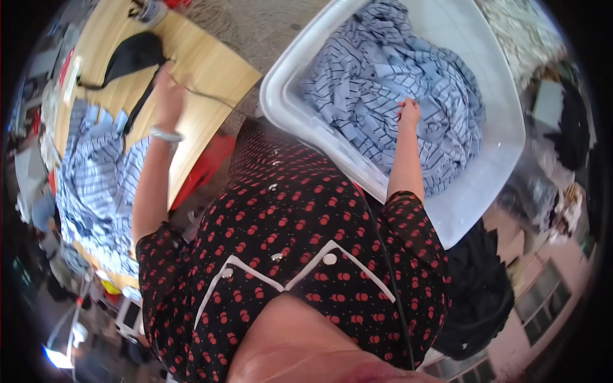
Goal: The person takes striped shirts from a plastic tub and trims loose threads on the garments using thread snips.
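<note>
My left hand (170,99), smeared by motion, is over the wooden table beside a black cloth piece with thin straps (135,54). A thin dark cord (211,97) runs from near its fingers toward the table's corner; whether they hold it I cannot tell. Blue-and-white striped cloth (99,172) lies heaped on the table by my left forearm. On the right, my right hand (409,113) is closed, fingers curled, above a pile of blue cloth with dark stripes (377,83) in a large white tub (504,147). What those fingers pinch, if anything, is too small to make out.
The pale wooden table (217,70) has a container of tools (148,11) at its far end. Something red (203,167) hangs below its edge. A black cloth bundle (479,293) sits behind the tub, and pale fabric (520,35) is piled at the far right.
</note>
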`<act>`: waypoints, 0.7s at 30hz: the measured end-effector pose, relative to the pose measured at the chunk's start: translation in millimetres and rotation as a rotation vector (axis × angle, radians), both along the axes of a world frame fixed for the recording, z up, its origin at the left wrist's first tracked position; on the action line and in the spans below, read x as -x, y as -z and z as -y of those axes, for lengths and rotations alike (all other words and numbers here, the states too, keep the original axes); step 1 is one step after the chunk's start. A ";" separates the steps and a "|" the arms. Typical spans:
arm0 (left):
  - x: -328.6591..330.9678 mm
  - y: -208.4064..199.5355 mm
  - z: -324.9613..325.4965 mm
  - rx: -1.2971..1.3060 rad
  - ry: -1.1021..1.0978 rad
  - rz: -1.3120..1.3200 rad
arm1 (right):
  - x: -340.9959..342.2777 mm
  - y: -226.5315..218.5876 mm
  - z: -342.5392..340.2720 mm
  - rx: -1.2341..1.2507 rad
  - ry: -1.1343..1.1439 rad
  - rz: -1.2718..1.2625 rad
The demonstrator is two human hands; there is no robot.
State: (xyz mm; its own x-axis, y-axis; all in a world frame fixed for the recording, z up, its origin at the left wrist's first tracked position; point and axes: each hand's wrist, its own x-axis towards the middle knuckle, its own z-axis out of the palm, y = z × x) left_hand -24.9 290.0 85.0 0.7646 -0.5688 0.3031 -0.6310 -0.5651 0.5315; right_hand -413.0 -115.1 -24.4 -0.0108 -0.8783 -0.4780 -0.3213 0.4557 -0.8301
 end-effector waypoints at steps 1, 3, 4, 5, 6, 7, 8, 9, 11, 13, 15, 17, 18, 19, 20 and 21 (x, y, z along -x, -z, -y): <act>38.4 -23.5 58.0 0.020 -0.034 -0.359 | 21.2 10.3 -0.1 -0.029 0.063 -0.001; 52.9 -25.1 112.6 0.009 0.313 -0.138 | 40.6 15.5 -4.7 -0.099 0.142 -0.041; 62.4 -33.0 137.5 0.010 0.405 -0.110 | 52.0 23.5 -5.2 -0.095 0.191 -0.027; 68.6 -31.3 153.4 -0.014 0.417 -0.093 | 51.5 23.8 -7.8 -0.079 0.210 -0.110; 72.1 -28.2 167.9 -0.036 0.430 -0.078 | 54.2 26.0 -7.7 -0.088 0.214 -0.109; 74.9 -24.1 177.9 -0.082 0.409 -0.072 | 54.6 28.9 -7.3 -0.078 0.165 -0.168; 76.3 -17.6 184.4 -0.088 0.411 -0.074 | 56.3 32.3 -3.5 -0.065 0.119 -0.228; 80.1 -10.9 199.3 -0.078 0.388 -0.102 | 76.8 50.1 6.4 -0.021 0.077 -0.357; 76.4 -18.8 233.6 -0.017 0.427 -0.161 | 103.3 83.3 28.0 0.164 0.015 -0.576; 81.3 -27.5 226.5 -0.030 0.391 -0.187 | 60.3 63.0 33.2 0.182 -0.091 -0.640; 90.8 -41.9 227.0 -0.109 0.323 -0.240 | 28.5 30.3 46.0 0.318 -0.211 -0.759; 96.4 -51.6 239.5 -0.177 0.296 -0.240 | 17.3 14.2 75.1 0.397 -0.273 -0.770; 99.6 -53.6 244.9 -0.248 0.260 -0.244 | 9.9 8.4 90.1 0.419 -0.303 -0.788; 102.0 -53.4 248.7 -0.250 0.257 -0.214 | 0.7 4.1 103.5 0.448 -0.350 -0.765; 104.2 -56.9 255.0 -0.258 0.247 -0.218 | -16.6 -5.3 115.5 0.468 -0.381 -0.706; 105.5 -58.8 258.9 -0.271 0.252 -0.253 | -29.4 -7.7 123.2 0.485 -0.403 -0.649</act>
State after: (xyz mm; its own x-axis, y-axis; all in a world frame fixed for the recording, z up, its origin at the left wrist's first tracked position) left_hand -130.4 31.1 143.8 0.6232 -0.7797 -0.0609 -0.6359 -0.5505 0.5409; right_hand -383.7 -238.3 -16.8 0.2032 -0.9772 -0.0616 -0.8527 -0.1457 -0.5017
